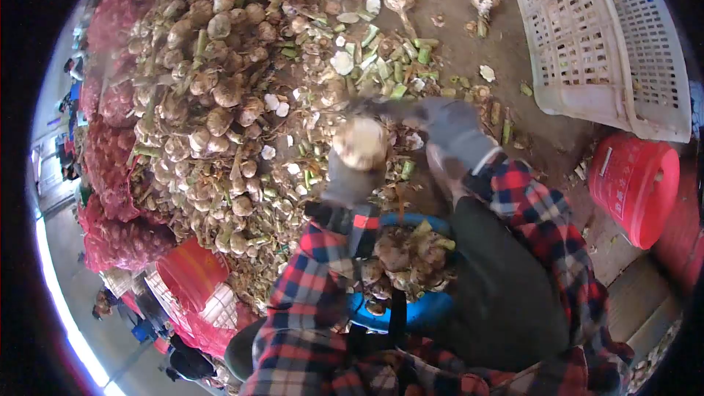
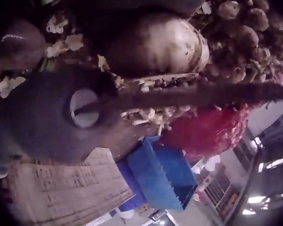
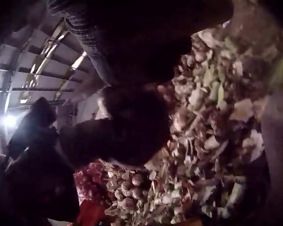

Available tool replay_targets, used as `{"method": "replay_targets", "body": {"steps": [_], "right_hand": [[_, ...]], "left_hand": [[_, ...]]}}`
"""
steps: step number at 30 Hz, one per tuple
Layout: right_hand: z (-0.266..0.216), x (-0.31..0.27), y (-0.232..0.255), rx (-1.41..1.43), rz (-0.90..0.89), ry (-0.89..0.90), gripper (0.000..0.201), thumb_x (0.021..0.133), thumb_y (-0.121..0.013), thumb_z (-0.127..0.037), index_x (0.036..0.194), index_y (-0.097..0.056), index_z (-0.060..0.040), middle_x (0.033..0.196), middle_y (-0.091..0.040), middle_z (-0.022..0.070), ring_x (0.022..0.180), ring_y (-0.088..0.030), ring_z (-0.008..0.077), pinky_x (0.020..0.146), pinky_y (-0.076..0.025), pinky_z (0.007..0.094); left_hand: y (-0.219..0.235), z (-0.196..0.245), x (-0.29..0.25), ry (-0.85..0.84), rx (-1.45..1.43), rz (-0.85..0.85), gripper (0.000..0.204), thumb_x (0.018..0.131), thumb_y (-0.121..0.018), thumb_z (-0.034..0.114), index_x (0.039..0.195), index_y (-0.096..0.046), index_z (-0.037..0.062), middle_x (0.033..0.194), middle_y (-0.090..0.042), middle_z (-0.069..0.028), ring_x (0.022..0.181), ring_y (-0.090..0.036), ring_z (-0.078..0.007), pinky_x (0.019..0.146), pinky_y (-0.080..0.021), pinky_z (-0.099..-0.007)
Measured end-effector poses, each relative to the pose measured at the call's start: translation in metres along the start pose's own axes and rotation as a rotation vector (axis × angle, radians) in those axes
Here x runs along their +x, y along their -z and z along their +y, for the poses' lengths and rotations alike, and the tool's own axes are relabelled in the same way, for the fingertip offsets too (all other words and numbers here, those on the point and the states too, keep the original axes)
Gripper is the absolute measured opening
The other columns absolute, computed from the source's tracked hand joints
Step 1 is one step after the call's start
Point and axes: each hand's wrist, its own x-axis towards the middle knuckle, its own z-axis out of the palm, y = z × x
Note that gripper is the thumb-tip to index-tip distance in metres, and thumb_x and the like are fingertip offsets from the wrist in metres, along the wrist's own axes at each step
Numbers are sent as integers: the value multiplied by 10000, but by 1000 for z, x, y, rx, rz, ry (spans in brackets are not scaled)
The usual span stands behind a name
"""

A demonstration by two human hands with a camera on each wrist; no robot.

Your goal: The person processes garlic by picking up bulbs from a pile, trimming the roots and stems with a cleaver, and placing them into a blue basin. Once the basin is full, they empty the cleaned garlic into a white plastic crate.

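My gloved left hand holds a garlic bulb with its pale face turned up, blurred in the head view. To its right, my gloved right hand grips a knife whose dark blade points left, just beyond the bulb. In the left wrist view the long blade crosses close beside the bulb, and the right hand is wrapped round its handle. The right wrist view is mostly dark. Below the hands, between the legs, a blue basin contains several garlic bulbs.
A large heap of garlic spreads on the left, with cut green stems at its right side. Red mesh sacks stand farther left. White plastic crates and a red bucket are at right; another red bucket lies lower left.
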Motion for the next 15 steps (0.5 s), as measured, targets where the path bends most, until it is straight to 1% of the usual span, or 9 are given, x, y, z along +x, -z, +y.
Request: {"method": "replay_targets", "body": {"steps": [2, 5, 6, 7, 8, 9, 10, 12, 15], "right_hand": [[30, 0, 1, 1, -74, -361, 261, 709, -466, -229, 943, -533, -137, 878, -577, 132, 829, -556, 281, 712, -436, 379], [56, -13, 2, 46, -73, -473, 320, 721, -455, -289, 998, -516, -142, 905, -569, 149, 870, -539, 294, 759, -420, 385], [59, -16, 1, 69, -38, -469, 353, 725, -450, -319, 1028, -506, -148, 911, -566, 153, 880, -533, 301, 773, -412, 390], [56, -18, -1, 68, -40, -468, 353, 725, -450, -319, 1028, -506, -148, 911, -566, 153, 880, -533, 301, 773, -412, 390], [52, -16, -2, 60, -43, -505, 375, 723, -451, -330, 1054, -493, -157, 928, -561, 152, 889, -527, 300, 776, -411, 387], [48, -13, -3, 55, -48, -545, 399, 722, -452, -341, 1080, -480, -166, 946, -555, 151, 899, -522, 300, 779, -410, 385], [43, -11, -4, 60, -49, -547, 399, 722, -452, -341, 1080, -480, -166, 946, -555, 151, 899, -522, 300, 779, -410, 385], [37, -7, -5, 78, -173, -444, 400, 726, -446, -338, 1091, -474, -176, 976, -548, 136, 914, -514, 298, 780, -411, 382], [31, -8, 1, 103, -202, -409, 403, 724, -448, -338, 1091, -471, -174, 986, -546, 126, 908, -518, 294, 779, -414, 377]], "left_hand": [[20, -1, -12, -38, -228, -114, 232, 619, -530, 126, 849, -514, 93, 784, -514, -61, 793, -495, -193, 709, -400, -313], [62, 24, -25, 412, -1028, -617, 576, 702, -587, 352, 1139, -410, 21, 1056, -497, -94, 974, -475, -184, 838, -375, -332], [34, -30, -27, 92, -1399, -1170, 360, 784, -494, 230, 1062, -464, 3, 1047, -479, -80, 896, -481, -147, 729, -430, -298], [63, -32, -14, 580, -1509, -984, 551, 758, -513, 370, 1145, -390, -3, 1050, -489, -108, 941, -486, -179, 786, -395, -274], [49, -50, -5, 474, -1214, -629, 472, 765, -512, 344, 1073, -442, -7, 933, -527, -83, 828, -512, -160, 687, -421, -272], [31, -64, -7, 1009, -1253, -132, 306, 759, -549, 198, 974, -499, -14, 960, -509, -96, 778, -506, -152, 650, -452, -259], [15, -92, 3, 1134, -825, -100, 362, 735, -582, 206, 1010, -485, -9, 931, -522, -89, 783, -509, -162, 645, -430, -241], [-23, -110, 20, 1036, -1021, 296, 405, 706, -606, 253, 1023, -498, 25, 812, -568, -98, 793, -526, -169, 671, -414, -258], [-42, -116, 40, 781, -222, -75, 420, 709, -573, 332, 1013, -524, 47, 873, -571, -154, 870, -531, -255, 735, -407, -329]]}}
